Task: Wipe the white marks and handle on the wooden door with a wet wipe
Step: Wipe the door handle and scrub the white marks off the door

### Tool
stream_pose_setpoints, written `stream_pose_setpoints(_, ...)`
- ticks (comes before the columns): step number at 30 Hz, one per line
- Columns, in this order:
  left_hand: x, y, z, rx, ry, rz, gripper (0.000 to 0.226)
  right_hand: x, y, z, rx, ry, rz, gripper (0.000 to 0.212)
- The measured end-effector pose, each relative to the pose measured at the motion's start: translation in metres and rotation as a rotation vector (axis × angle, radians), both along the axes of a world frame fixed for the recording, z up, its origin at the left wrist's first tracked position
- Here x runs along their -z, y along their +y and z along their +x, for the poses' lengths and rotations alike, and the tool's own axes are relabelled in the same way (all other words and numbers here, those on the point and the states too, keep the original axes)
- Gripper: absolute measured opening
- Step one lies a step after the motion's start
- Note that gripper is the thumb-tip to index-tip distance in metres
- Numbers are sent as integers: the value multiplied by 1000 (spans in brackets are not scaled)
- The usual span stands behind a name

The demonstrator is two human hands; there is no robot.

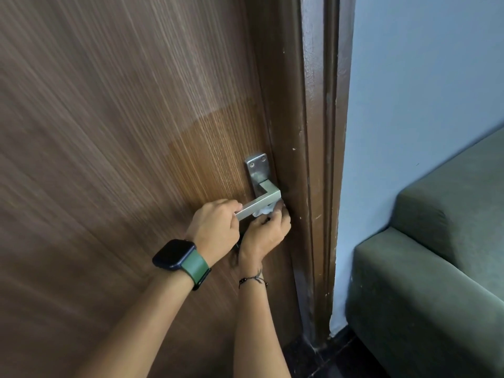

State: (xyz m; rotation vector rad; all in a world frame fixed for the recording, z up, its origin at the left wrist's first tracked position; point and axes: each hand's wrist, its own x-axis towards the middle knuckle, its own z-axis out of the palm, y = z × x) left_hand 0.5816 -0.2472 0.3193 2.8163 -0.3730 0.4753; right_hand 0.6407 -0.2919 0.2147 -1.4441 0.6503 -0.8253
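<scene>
The wooden door (122, 132) fills the left of the view. Its square metal lever handle (261, 201) juts from a steel backplate (256, 166) near the door's right edge. My left hand (215, 227), with a dark watch on a green strap, grips the free end of the lever. My right hand (266, 236) reaches up from below and presses a crumpled white wet wipe (264, 210) against the underside of the lever near its bend. A shiny damp patch shows on the door left of the backplate. Small white flecks dot the dark door frame (311, 159).
A pale blue wall (422, 77) runs to the right of the frame. A green sofa (436, 268) stands close against it at the lower right. Dark floor (321, 358) shows at the foot of the frame.
</scene>
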Motion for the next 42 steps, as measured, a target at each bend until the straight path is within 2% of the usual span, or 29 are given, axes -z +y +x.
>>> stream_pose_setpoints(5,1,1,1,9,-25,1,28,4,-14,10,-17,22,-66,22)
stream_pose_setpoints(7,2,2,2,9,-43,7,27,9,-11,0,-107,-14,-218,15)
stream_pose_setpoints(10,2,2,3,5,-42,10,25,25,-19,-20,-231,-97,-496,15)
stream_pose_setpoints(13,1,2,3,6,-48,4,24,21,-48,-13,-139,-39,-493,13)
stream_pose_setpoints(15,1,0,2,3,-45,9,25,13,-55,-5,-156,49,-546,16)
stream_pose_setpoints(19,-1,0,0,16,-19,39,29,7,-27,-11,-161,215,-396,12)
stream_pose_setpoints(24,-8,0,1,-5,37,50,29,18,21,-50,-382,-33,-634,24)
stream_pose_setpoints(27,-12,0,0,-8,66,59,30,18,-21,-33,-322,-90,-532,3)
stream_pose_setpoints(30,-17,1,0,-18,116,76,33,11,-45,-11,-195,91,-331,15)
stream_pose_setpoints(32,-22,2,3,-5,170,104,36,6,-21,-18,-215,83,-301,20)
stream_pose_setpoints(35,-32,3,10,-1,250,121,40,19,38,-54,-370,-71,-564,19)
stream_pose_setpoints(37,-36,2,11,-17,277,127,42,34,48,-70,-451,-122,-734,24)
stream_pose_setpoints(39,-37,0,10,-18,289,129,42,32,30,-59,-402,-152,-621,25)
stream_pose_setpoints(42,-34,1,8,-22,278,109,40,10,-3,-27,-170,-220,-324,17)
